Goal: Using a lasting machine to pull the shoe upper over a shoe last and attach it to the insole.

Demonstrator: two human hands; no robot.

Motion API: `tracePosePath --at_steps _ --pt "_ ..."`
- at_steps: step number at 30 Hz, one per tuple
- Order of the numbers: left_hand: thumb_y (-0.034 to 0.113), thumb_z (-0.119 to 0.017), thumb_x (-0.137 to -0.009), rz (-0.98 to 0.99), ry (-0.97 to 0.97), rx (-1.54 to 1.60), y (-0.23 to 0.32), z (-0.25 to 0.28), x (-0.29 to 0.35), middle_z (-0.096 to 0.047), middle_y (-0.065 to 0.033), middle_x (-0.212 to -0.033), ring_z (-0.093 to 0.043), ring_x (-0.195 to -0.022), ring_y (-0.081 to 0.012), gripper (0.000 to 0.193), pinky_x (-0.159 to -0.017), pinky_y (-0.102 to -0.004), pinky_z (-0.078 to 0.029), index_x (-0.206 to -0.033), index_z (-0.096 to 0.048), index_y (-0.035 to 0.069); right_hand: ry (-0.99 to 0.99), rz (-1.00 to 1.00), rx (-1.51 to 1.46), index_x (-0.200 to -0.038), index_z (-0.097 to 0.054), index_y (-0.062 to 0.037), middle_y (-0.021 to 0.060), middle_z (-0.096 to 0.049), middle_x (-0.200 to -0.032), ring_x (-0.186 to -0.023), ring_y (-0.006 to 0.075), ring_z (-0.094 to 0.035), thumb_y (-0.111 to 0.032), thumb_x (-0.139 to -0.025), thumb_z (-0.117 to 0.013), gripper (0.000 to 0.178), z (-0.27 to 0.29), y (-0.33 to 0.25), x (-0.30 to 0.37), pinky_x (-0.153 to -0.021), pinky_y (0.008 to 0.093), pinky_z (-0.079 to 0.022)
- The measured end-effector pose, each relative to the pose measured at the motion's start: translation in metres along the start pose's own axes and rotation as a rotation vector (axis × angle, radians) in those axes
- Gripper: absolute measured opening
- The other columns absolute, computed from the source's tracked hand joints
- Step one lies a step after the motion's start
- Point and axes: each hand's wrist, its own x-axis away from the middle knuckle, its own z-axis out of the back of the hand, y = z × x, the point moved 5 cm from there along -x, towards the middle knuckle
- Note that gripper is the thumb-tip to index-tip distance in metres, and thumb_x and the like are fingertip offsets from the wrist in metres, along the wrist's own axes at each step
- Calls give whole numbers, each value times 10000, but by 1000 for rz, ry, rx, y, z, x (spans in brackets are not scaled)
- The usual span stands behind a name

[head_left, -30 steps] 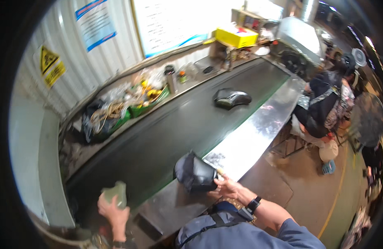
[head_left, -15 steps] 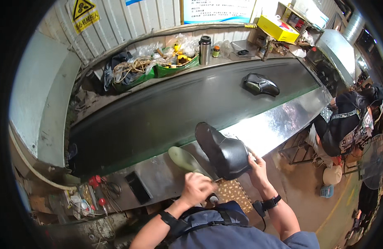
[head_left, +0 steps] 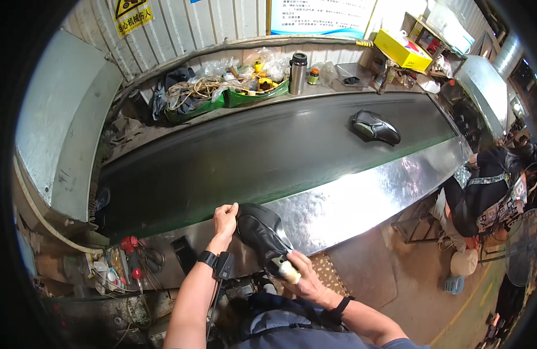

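Observation:
A black leather shoe point(head_left: 261, 232), with something pale in its opening, is tilted over the metal edge of the bench point(head_left: 332, 203). At its heel end my right hand point(head_left: 306, 278) is closed round the shoe beside that pale part. My left hand point(head_left: 225, 220) is closed at the toe's left side, its fingertips against the edge; what lies inside the fingers is hidden. Left of my left forearm lies a black phone point(head_left: 184, 251). Another black shoe point(head_left: 378, 128) rests on the dark belt point(head_left: 233, 157) farther off to the right.
Left on the bench are a red-handled tool point(head_left: 129, 246) and dark cords. Behind the belt stand green bins point(head_left: 213, 107) of rope and plastic bags, a steel thermos point(head_left: 298, 74) and a yellow box point(head_left: 402, 49). A person point(head_left: 484, 192) and a fan point(head_left: 524, 250) are at the right.
The black shoe has been turned over and moved left and nearer me. My left hand has gone up to its toe. The pale green sole-shaped piece is no longer visible on the bench.

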Motion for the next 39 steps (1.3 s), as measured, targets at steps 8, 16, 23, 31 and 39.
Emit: tracePosePath --at_steps 8,16,23,31,39 --pt "329 -677 -975 27 62 -252 -32 -10 25 -725 -166 -817 -692 -760 -280 322 -743 -435 -514 -941 -733 14 -141 -422 -527 -1634 -122 -9 252 -251 -1657 -1537 360 -277 -111 -740 -902 1191 9 50 23 -1234 399 -260" --pt "566 -841 -704 58 -35 -314 8 -50 81 -691 -281 -1137 -677 -1071 -423 798 -936 -482 -530 -1164 -621 -48 -511 -298 -336 -1610 -228 -34 232 -261 -1652 -1562 407 -170 -154 -740 -841 1072 24 65 38 -1265 609 -75" --pt "366 -764 -734 125 167 -91 -17 -34 71 -744 -206 -858 -729 -842 -349 428 -794 -455 -554 -883 -710 -32 -506 -149 -346 -1555 -354 -36 231 -287 -1641 -1556 431 -170 -218 -743 -837 963 6 82 45 -1258 625 -77" --pt "255 -770 -740 192 389 70 -8 92 126 -656 -64 -708 -594 -677 -148 323 -633 -364 -482 -807 -685 -49 -640 -701 -1027 -1628 62 5 211 -46 -1717 -1592 298 -15 -416 -931 -763 1159 4 14 -43 -1275 413 -78" --pt "261 -791 -785 104 820 152 -31 265 339 -714 -43 -835 -623 -743 -133 355 -708 -337 -512 -987 -728 -24 -1109 -730 -838 -1610 -258 7 210 -417 -1567 -1444 275 -417 -348 -983 -723 857 -82 -167 -57 -1199 386 -324"
